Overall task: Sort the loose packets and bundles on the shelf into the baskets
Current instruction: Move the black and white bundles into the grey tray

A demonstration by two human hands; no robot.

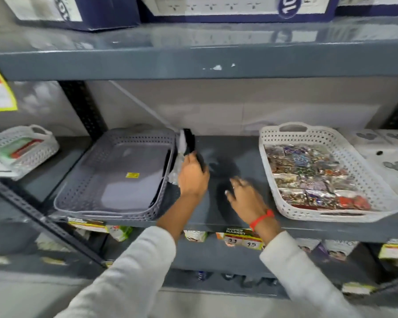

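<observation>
A grey perforated basket (83,191) stands on the left of the grey shelf (239,157), holding only a yellow sticker. My left hand (193,177) is closed on a clear-and-black packet (186,143), held upright beside the basket's right rim. My right hand (244,193) hovers blurred over the bare middle of the shelf, fingers spread and holding nothing. A white perforated basket (269,171) at the right is filled with several glittery packets (308,173).
Another white basket (0,143) with red and green items sits on the neighbouring shelf at far left. White boxes (386,157) stand right of the white basket. Blue cartons fill the shelf above; packets and price tags line the shelf below.
</observation>
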